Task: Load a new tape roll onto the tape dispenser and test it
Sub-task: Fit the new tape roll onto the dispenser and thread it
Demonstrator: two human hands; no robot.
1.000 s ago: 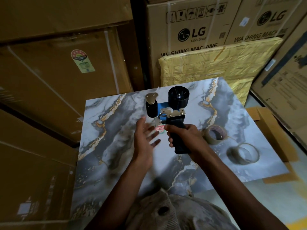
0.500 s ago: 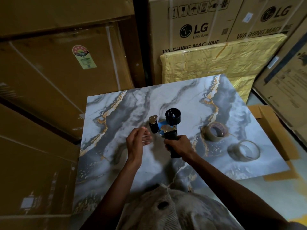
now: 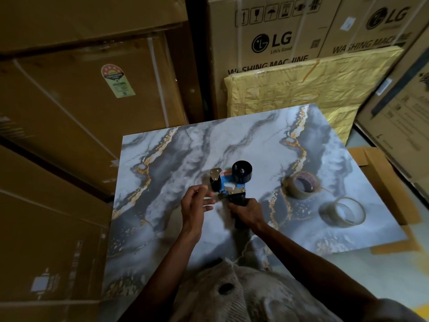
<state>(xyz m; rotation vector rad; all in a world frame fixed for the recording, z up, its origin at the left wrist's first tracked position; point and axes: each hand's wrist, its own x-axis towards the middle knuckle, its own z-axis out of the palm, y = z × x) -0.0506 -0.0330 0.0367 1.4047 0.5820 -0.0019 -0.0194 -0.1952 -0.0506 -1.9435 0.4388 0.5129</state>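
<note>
Above the marbled grey-and-gold tabletop (image 3: pixel 255 140), the right hand (image 3: pixel 247 211) is clenched around the black handle of the blue-and-black handheld tape dispenser (image 3: pixel 232 182), held upright with its bare black spool uppermost. Just left of it, the left hand (image 3: pixel 195 205) is released, fingers loosely curled beside the dispenser's front roller. Right of the right hand, well apart, a brown tape roll (image 3: pixel 301 184) and a clear tape roll (image 3: pixel 343 211) lie flat.

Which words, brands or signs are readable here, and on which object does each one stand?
"LG Life's Good", "WASHING MACHINE", handling pictograms: middle carton.
"LG", "WASHING MAC...": right carton.
Round sticker on left carton: too small.
Print on far-right carton: blurred.
Tape dispenser label: unreadable.
</note>
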